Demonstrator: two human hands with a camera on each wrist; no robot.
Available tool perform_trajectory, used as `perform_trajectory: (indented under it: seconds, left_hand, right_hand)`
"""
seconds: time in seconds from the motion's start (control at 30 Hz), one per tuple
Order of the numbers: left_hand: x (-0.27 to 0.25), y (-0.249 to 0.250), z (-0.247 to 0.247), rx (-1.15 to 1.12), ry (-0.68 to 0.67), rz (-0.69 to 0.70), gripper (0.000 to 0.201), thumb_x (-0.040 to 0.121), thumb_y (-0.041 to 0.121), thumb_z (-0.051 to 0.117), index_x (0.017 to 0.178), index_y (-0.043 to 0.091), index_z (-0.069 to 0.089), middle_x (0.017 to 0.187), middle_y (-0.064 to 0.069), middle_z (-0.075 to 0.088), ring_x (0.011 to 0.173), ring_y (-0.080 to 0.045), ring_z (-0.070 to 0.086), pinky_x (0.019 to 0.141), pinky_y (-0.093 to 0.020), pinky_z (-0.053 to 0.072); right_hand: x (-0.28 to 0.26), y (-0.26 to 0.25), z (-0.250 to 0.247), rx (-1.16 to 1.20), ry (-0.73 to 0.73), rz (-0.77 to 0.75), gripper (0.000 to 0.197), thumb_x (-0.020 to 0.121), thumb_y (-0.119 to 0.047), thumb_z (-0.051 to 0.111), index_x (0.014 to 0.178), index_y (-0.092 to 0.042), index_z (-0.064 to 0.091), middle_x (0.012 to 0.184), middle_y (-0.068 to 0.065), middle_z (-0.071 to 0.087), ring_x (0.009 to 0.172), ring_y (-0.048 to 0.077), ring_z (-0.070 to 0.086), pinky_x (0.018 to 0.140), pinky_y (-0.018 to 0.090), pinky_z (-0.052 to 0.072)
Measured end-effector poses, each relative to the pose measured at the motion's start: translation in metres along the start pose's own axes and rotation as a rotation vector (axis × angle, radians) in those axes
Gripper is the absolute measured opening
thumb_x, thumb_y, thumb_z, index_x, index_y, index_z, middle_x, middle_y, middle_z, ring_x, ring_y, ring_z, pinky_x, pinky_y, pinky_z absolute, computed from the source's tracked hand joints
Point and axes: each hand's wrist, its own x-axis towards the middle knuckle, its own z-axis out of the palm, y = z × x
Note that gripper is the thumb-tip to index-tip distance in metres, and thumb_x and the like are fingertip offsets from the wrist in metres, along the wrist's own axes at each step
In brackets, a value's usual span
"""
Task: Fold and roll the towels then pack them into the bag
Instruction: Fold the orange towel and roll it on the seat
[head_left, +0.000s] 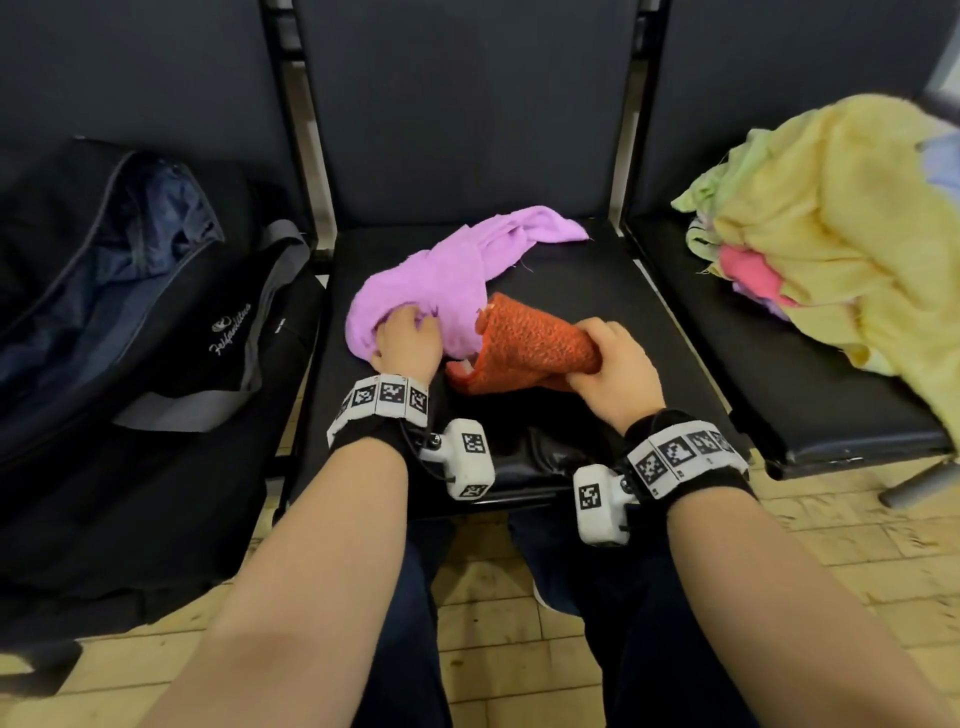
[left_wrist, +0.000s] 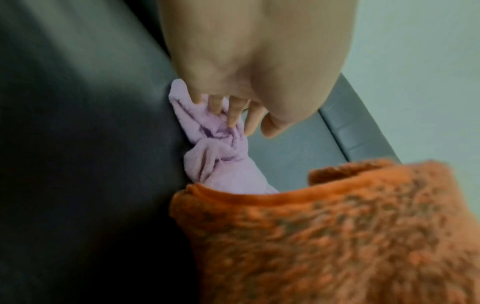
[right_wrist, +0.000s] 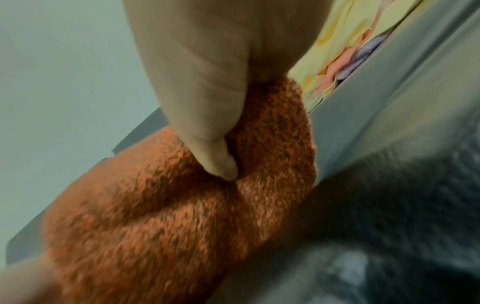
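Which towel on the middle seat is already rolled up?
The orange towel, gripped by the right hand, forms a rough roll. The purple towel beside it, bunched under the left hand, lies loose and crumpled, with one end trailing toward the seat back.

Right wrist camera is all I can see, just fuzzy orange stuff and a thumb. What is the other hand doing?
Observer: The left hand is gripping a purple towel on the middle seat, its fingers bunched into the cloth.
Operator: Is the orange thing a towel too?
Observer: Yes, the orange towel looks rolled up loosely, and the right hand holds one end of it, beside the purple one.
Operator: Where is the bag?
Observer: A black bag lies open on the seat to the left.
Operator: Are there more towels?
Observer: Yes, a pile of towels, mostly yellow, sits on the seat to the right.
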Motion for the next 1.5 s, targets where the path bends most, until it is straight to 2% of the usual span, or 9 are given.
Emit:
perform_trajectory:
  seconds: [0.13,0.23,0.4,0.57,0.73,1.0,1.23,1.33,1.5]
  left_hand:
    - [-0.012,0.004,-0.012,-0.155,-0.186,0.077,0.028,0.098,0.008,0.043,0.12,-0.002,0.059,0.132,-0.019,0.053,0.12,-0.021,0.049,0.104,-0.02,0.029]
    - [-0.028,0.01,-0.023,-0.246,-0.412,0.045,0.039,0.095,0.031,0.056,0.13,0.013,0.055,0.132,0.0,0.055,0.118,-0.008,0.049,0.091,-0.008,0.038]
    - [-0.042,-0.003,-0.032,0.285,-0.757,0.188,0.072,0.064,0.04,0.084,0.128,0.03,0.053,0.122,0.003,0.056,0.108,-0.014,0.055,0.091,-0.026,0.047]
    - [-0.047,-0.004,-0.04,0.557,-0.721,0.274,0.081,0.065,0.027,0.082,0.135,0.04,0.044,0.128,-0.006,0.043,0.116,-0.028,0.046,0.104,-0.04,0.041]
    - [-0.055,0.001,-0.039,0.588,-0.798,0.385,0.082,0.07,0.007,0.075,0.141,0.024,0.038,0.132,-0.006,0.044,0.119,-0.025,0.046,0.095,-0.027,0.04]
    - [-0.05,-0.012,-0.042,0.296,-0.702,0.323,0.06,0.068,-0.003,0.071,0.112,0.024,0.04,0.118,-0.007,0.04,0.082,-0.022,0.052,0.058,-0.025,0.045]
    - [-0.042,-0.022,-0.054,0.163,-0.729,0.222,0.046,0.088,0.043,0.062,0.129,0.023,0.054,0.127,0.0,0.056,0.117,-0.015,0.053,0.104,-0.029,0.041]
    - [-0.041,-0.02,-0.045,0.1,-0.74,0.084,0.044,0.092,0.036,0.058,0.13,0.014,0.053,0.124,-0.002,0.058,0.115,-0.016,0.054,0.106,-0.03,0.039]
    - [-0.037,-0.015,-0.033,-0.012,-0.69,-0.04,0.023,0.094,0.02,0.058,0.113,0.007,0.058,0.107,-0.007,0.057,0.1,-0.018,0.051,0.092,-0.027,0.04]
  right_hand:
    - [-0.002,-0.009,0.014,-0.167,-0.207,-0.137,0.048,0.075,-0.016,0.066,0.122,-0.021,0.057,0.119,0.004,0.054,0.111,0.028,0.054,0.087,0.039,0.043]
    - [-0.003,-0.016,0.024,-0.251,-0.277,-0.194,0.047,0.076,-0.018,0.063,0.122,-0.023,0.056,0.122,0.001,0.052,0.115,0.026,0.051,0.087,0.038,0.04]
    - [-0.004,-0.025,0.023,-0.265,-0.346,-0.18,0.05,0.076,-0.022,0.066,0.124,-0.024,0.053,0.124,0.001,0.05,0.117,0.025,0.05,0.091,0.039,0.039]
    - [-0.003,-0.017,0.004,-0.097,-0.567,-0.053,0.068,0.067,-0.014,0.076,0.129,-0.029,0.051,0.12,-0.003,0.043,0.116,0.021,0.045,0.101,0.042,0.041]
    - [-0.006,-0.013,-0.005,-0.139,-0.689,0.007,0.079,0.067,0.001,0.068,0.133,-0.033,0.041,0.123,0.0,0.039,0.118,0.021,0.039,0.101,0.037,0.038]
    - [-0.008,-0.015,-0.007,0.091,-0.544,0.101,0.05,0.067,0.01,0.059,0.103,-0.023,0.049,0.099,0.009,0.055,0.076,0.016,0.048,0.061,0.026,0.041]
    - [-0.006,-0.022,0.002,0.198,-0.38,0.237,0.008,0.061,-0.02,0.049,0.062,-0.017,0.057,0.067,0.0,0.053,0.077,0.024,0.053,0.075,0.034,0.044]
    - [-0.001,-0.023,0.005,0.216,-0.412,0.257,0.028,0.074,-0.043,0.044,0.074,-0.019,0.058,0.089,0.0,0.058,0.09,0.022,0.053,0.088,0.038,0.04]
    - [0.005,-0.011,0.014,0.261,-0.274,0.27,0.029,0.085,-0.04,0.064,0.092,-0.014,0.052,0.09,0.0,0.057,0.086,0.016,0.054,0.074,0.03,0.04]
